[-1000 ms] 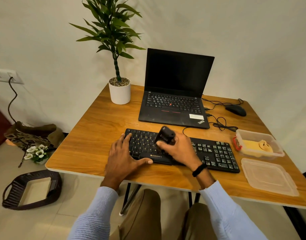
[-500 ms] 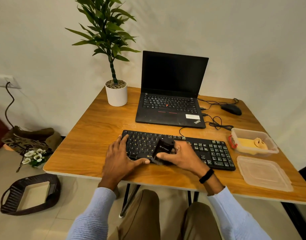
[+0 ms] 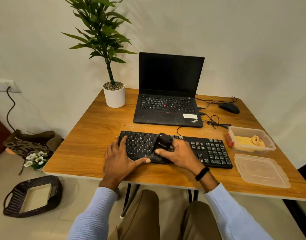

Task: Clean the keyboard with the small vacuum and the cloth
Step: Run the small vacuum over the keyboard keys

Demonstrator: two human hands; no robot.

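A black full-size keyboard (image 3: 211, 151) lies across the front of the wooden table (image 3: 89, 144). My right hand (image 3: 180, 155) grips a small black vacuum (image 3: 162, 143), tilted with its lower end on the keys near the keyboard's middle. My left hand (image 3: 119, 160) rests flat on the keyboard's left end, fingers spread over the keys and thumb along its front edge. A yellow cloth (image 3: 244, 142) lies folded inside a clear plastic box (image 3: 268, 144) at the right.
Behind the keyboard stands an open black laptop (image 3: 167, 110), with a white potted plant (image 3: 114, 96) to its left and a wired mouse (image 3: 229, 107) with loose cables to its right. The box's lid (image 3: 260, 170) lies at the front right. A dark basket (image 3: 32, 196) sits on the floor.
My right hand drew the vacuum toward the keyboard's front edge, then pushed it back up over the keys. My left hand stayed on the left end.
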